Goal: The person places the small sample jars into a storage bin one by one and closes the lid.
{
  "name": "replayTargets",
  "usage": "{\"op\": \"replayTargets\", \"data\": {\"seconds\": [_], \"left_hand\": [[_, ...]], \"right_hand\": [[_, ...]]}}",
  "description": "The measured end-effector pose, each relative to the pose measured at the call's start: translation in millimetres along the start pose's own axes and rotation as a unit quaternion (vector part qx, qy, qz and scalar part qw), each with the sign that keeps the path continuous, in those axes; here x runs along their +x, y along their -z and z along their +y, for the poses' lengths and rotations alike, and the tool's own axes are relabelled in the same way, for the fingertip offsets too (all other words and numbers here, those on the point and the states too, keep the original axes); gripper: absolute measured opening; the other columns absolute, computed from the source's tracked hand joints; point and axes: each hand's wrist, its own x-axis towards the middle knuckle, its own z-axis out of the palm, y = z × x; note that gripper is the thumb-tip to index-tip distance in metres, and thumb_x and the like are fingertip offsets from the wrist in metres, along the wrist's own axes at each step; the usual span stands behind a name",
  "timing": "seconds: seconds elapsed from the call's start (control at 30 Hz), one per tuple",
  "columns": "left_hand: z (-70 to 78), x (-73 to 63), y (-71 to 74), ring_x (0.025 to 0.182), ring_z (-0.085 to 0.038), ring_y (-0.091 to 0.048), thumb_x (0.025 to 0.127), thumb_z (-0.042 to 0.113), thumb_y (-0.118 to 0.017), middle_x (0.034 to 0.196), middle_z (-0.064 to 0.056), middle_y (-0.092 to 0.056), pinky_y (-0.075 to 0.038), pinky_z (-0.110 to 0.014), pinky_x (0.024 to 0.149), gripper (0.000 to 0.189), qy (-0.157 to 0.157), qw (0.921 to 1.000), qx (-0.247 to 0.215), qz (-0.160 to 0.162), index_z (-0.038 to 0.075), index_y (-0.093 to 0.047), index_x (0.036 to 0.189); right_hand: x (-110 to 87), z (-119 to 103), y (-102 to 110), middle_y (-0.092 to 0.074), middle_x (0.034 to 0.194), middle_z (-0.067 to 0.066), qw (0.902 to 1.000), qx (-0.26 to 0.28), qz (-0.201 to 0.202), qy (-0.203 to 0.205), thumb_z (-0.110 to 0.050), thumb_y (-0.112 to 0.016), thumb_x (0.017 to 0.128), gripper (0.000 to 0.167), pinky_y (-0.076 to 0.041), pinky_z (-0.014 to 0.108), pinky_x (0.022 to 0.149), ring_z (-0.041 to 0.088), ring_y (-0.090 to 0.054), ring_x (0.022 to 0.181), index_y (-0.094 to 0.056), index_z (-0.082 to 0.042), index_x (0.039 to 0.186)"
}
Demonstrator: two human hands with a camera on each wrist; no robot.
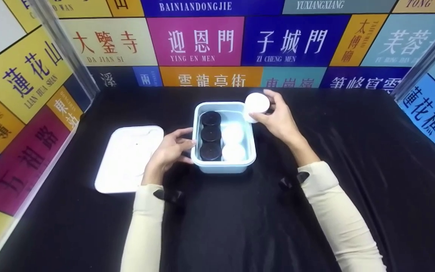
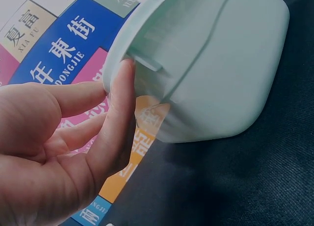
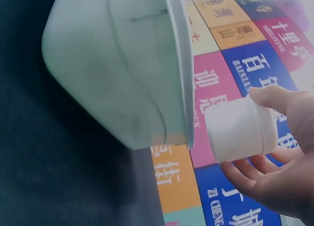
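A pale blue rectangular container (image 1: 223, 168) stands on the black-covered table. Along its left side sits a row of three round black-topped jars (image 1: 210, 134); white jars (image 1: 233, 152) fill part of the right side, their tops washed out by glare. My right hand (image 1: 281, 119) grips another small white jar (image 3: 238, 130) between thumb and fingers, tilted over the container's far right corner. With thumb and fingers, my left hand (image 1: 168, 151) holds the container's left rim; the wrist view shows its fingertips (image 2: 126, 69) right at the edge.
A flat white lid (image 1: 127, 160) lies left of the container, partly behind the left hand and forearm. Panels with printed signs (image 1: 198, 39) wall in the table at the back and both sides. Black cloth (image 1: 221, 219) covers the tabletop.
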Motion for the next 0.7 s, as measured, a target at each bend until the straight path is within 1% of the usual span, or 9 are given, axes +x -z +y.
{"op": "replayTargets", "data": {"seconds": [0.1,0.23,0.33,0.43,0.53,0.63,0.7], "left_hand": [[0.9,-0.4,0.2,0.081,-0.018,-0.069,0.098,0.007,-0.060,0.122,-0.028,-0.064,-0.065,-0.033,0.056,0.054,0.002,1.0000,0.001,0.001,0.006,-0.043,0.149],[1.8,-0.4,0.6,0.082,-0.019,-0.069,0.098,0.007,-0.061,0.122,-0.026,-0.065,-0.065,-0.033,0.057,0.054,0.003,1.0000,0.004,0.003,0.007,-0.044,0.149],[1.1,-0.1,0.5,0.083,-0.019,-0.069,0.098,0.008,-0.061,0.122,-0.026,-0.065,-0.065,-0.033,0.057,0.053,0.005,0.9999,0.008,0.004,0.008,-0.044,0.149],[0.6,-0.5,1.1,0.082,-0.018,-0.069,0.098,0.008,-0.061,0.120,-0.025,-0.065,-0.065,-0.033,0.057,0.053,0.006,0.9999,0.009,0.003,0.008,-0.044,0.149],[0.5,-0.7,1.6,0.081,-0.018,-0.069,0.098,0.007,-0.061,0.118,-0.023,-0.066,-0.065,-0.033,0.056,0.054,0.006,1.0000,0.005,0.004,0.008,-0.044,0.149],[0.8,-0.5,1.5,0.081,-0.017,-0.069,0.098,0.007,-0.061,0.117,-0.023,-0.066,-0.065,-0.033,0.056,0.054,0.006,1.0000,0.001,0.002,0.007,-0.043,0.149],[1.1,-0.1,1.3,0.081,-0.017,-0.069,0.098,0.007,-0.061,0.117,-0.023,-0.066,-0.065,-0.033,0.056,0.054,0.005,1.0000,0.000,0.001,0.007,-0.043,0.149]], "right_hand": [[5.1,-6.7,-3.2,-0.052,0.142,0.020,0.9990,-0.038,-0.020,0.009,-0.018,-0.078,0.085,0.079,-0.049,0.042,0.106,0.032,-0.052,0.125,-0.038,-0.007,0.152],[12.9,-13.1,-8.1,-0.050,0.142,0.021,0.9954,-0.079,-0.050,0.023,-0.013,-0.079,0.083,0.075,-0.047,0.045,0.108,0.034,-0.051,0.122,-0.045,-0.007,0.149],[18.4,-18.5,-13.0,-0.049,0.140,0.021,0.9917,-0.107,-0.069,0.019,-0.010,-0.079,0.080,0.074,-0.045,0.048,0.111,0.034,-0.050,0.122,-0.048,-0.008,0.147],[23.5,-26.5,-18.8,-0.049,0.140,0.020,0.9865,-0.136,-0.091,0.009,-0.011,-0.080,0.080,0.074,-0.041,0.049,0.116,0.034,-0.049,0.124,-0.048,-0.010,0.147],[28.4,-35.8,-22.6,-0.049,0.144,0.019,0.9808,-0.156,-0.116,0.012,-0.013,-0.081,0.080,0.074,-0.040,0.049,0.119,0.034,-0.048,0.129,-0.048,-0.010,0.147],[33.1,-43.2,-24.3,-0.049,0.146,0.017,0.9749,-0.174,-0.137,0.019,-0.016,-0.082,0.080,0.074,-0.040,0.048,0.119,0.033,-0.048,0.132,-0.048,-0.009,0.146],[36.0,-46.2,-24.7,-0.050,0.145,0.017,0.9714,-0.187,-0.146,0.017,-0.018,-0.083,0.080,0.074,-0.041,0.047,0.118,0.033,-0.048,0.131,-0.049,-0.009,0.145]]}}
